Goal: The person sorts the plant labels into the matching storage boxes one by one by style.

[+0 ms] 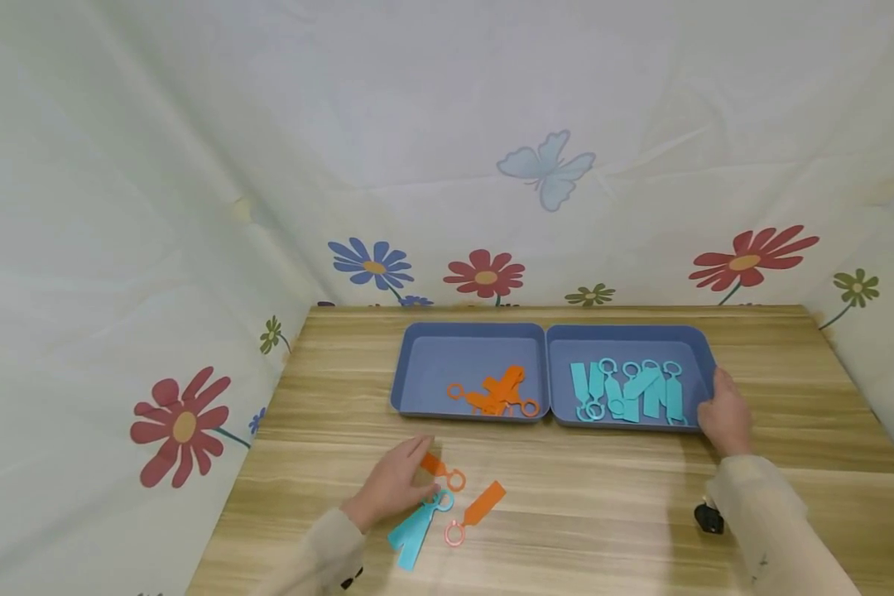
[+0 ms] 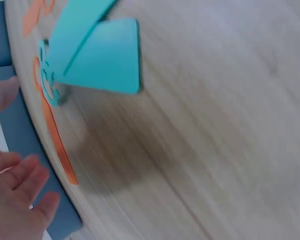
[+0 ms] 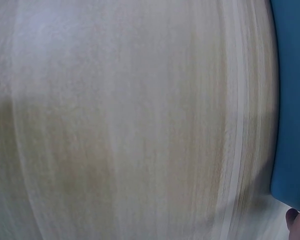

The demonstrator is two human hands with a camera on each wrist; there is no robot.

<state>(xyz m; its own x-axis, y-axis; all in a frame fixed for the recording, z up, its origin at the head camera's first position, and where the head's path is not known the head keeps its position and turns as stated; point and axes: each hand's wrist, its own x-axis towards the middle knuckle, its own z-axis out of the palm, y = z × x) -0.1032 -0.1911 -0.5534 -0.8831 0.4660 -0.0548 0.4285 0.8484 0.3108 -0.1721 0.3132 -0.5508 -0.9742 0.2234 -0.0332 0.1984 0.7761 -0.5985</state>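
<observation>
My left hand (image 1: pixel 393 487) is over the table beside a small heap of ring-ended tags. In the left wrist view its fingers (image 2: pixel 25 182) are loosely bent and the thumb stands apart, with nothing between them. Closest to it are an orange tag (image 1: pixel 434 464), partly covered by the hand in the head view, and overlapping teal tags (image 1: pixel 415 530). Another orange tag (image 1: pixel 484 503) lies to their right. My right hand (image 1: pixel 726 415) grips the front right corner of the right blue tray (image 1: pixel 629 333), which contains several teal tags (image 1: pixel 643 383).
The left blue tray (image 1: pixel 432 364), holding several orange tags (image 1: pixel 502 389), stands against the right one. A small black object (image 1: pixel 708 518) is beside my right sleeve. Behind the wooden table (image 1: pixel 603 497) hangs a flowered sheet (image 1: pixel 432 165).
</observation>
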